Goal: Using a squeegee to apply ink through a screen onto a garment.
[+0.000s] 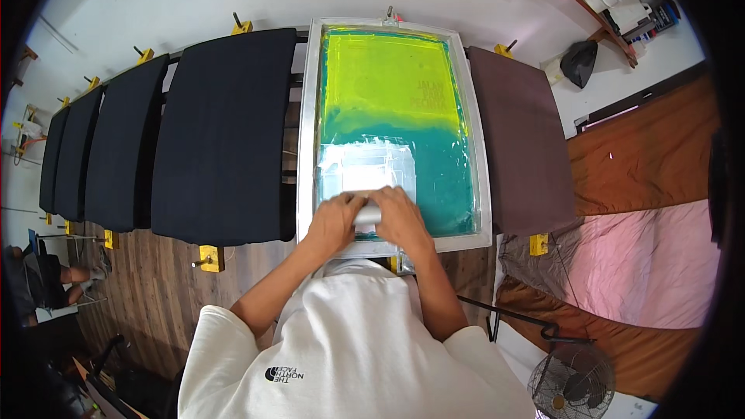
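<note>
Both hands grip a squeegee (368,213) at the near end of a printing screen (392,128).

The left hand (334,221) and right hand (401,217) are clenched around the squeegee's pale handle, just above the screen's near frame rail, with white ink (365,164) spread beyond it on the green-yellow mesh. The stroke seems at its near end; the next move likely calls for even pressure along the mesh. Left of the screen lie dark padded boards (221,136), right of it a brown board (521,140). The blade is hidden beneath the hands.
</note>
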Demonstrator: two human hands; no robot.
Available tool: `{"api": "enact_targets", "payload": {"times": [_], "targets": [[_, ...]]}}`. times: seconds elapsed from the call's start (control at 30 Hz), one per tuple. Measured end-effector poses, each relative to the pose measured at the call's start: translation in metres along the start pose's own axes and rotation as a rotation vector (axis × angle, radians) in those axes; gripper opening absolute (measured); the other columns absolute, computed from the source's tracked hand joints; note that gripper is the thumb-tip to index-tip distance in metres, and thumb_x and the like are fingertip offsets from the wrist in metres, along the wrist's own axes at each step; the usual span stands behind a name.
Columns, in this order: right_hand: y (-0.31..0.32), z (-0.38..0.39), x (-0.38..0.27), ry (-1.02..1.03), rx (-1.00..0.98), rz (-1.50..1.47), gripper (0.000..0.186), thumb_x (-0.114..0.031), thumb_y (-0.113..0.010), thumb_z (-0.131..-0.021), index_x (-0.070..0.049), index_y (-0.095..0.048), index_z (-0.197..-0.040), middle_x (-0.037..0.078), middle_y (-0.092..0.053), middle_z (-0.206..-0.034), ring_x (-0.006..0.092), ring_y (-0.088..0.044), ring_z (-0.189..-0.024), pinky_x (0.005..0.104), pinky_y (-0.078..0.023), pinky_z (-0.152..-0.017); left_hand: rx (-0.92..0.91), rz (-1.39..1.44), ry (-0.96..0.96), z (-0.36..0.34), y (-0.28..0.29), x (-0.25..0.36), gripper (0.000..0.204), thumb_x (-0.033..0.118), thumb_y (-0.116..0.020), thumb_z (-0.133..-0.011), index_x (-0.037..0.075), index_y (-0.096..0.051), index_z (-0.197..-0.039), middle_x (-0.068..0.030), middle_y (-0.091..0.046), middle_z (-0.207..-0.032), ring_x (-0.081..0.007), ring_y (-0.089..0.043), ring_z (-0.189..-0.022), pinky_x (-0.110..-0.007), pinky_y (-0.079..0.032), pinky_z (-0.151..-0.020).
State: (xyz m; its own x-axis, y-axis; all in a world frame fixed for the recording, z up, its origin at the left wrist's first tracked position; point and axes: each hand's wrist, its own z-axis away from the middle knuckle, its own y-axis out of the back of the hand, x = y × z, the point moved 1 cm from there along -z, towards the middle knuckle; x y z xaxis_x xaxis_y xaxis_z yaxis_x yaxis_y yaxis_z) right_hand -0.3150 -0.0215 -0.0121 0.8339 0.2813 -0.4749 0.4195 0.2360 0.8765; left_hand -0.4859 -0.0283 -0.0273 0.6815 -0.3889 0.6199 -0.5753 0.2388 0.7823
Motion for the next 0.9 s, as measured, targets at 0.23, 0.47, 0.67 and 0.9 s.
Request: {"api": "enact_targets", "payload": {"times": [0.23,0.47,0.67,0.9], "targets": [[0.015,0.033,-0.013,-0.088,-0.265,0.006,0.042,0.002,-0.061,-0.066,-0.004,-0.068,-0.108,0.015,-0.065,-0.106,0.0360,-0.060,-0.104,0.0450,-0.051,-0.088,-0.133,0.120,0.045,0.031,0.012,0.032,0.042,-0.001,-0.063,-0.070,0.004,-0.064,-0.112,-0.0212,-0.067,-0.095,-0.0385,-0.066,-0.084,-0.048,-0.053,-0.077],[0.039,-0.065,0.011,-0.031,-0.138,0.080,0.025,-0.005,-0.066,-0.070,-0.005,-0.068,-0.095,0.017,-0.067,-0.096,0.0381,-0.066,-0.094,0.0489,-0.054,-0.080,0.024,-0.011,0.071,-0.060,0.019,-0.017,0.032,-0.001,-0.064,-0.071,0.007,-0.064,-0.102,-0.0198,-0.067,-0.086,-0.0379,-0.066,-0.083,-0.047,-0.054,-0.073],[0.000,-0.018,0.015,0.018,0.022,0.040,0.042,0.004,-0.064,-0.065,-0.005,-0.063,-0.107,0.016,-0.060,-0.102,0.0378,-0.056,-0.102,0.0457,-0.051,-0.087,0.020,-0.032,0.044,-0.018,-0.003,-0.004,0.055,-0.007,-0.063,-0.067,0.008,-0.063,-0.120,-0.0201,-0.065,-0.106,-0.0393,-0.064,-0.095,-0.046,-0.053,-0.083],[0.000,0.053,-0.017,-0.051,-0.146,-0.024,0.034,0.001,-0.062,-0.072,-0.002,-0.064,-0.105,0.017,-0.060,-0.108,0.0370,-0.056,-0.106,0.0446,-0.051,-0.089,-0.171,0.030,0.051,0.043,0.003,0.032,0.053,-0.002,-0.061,-0.069,0.004,-0.062,-0.121,-0.0217,-0.065,-0.110,-0.0395,-0.063,-0.098,-0.047,-0.051,-0.086]]}}
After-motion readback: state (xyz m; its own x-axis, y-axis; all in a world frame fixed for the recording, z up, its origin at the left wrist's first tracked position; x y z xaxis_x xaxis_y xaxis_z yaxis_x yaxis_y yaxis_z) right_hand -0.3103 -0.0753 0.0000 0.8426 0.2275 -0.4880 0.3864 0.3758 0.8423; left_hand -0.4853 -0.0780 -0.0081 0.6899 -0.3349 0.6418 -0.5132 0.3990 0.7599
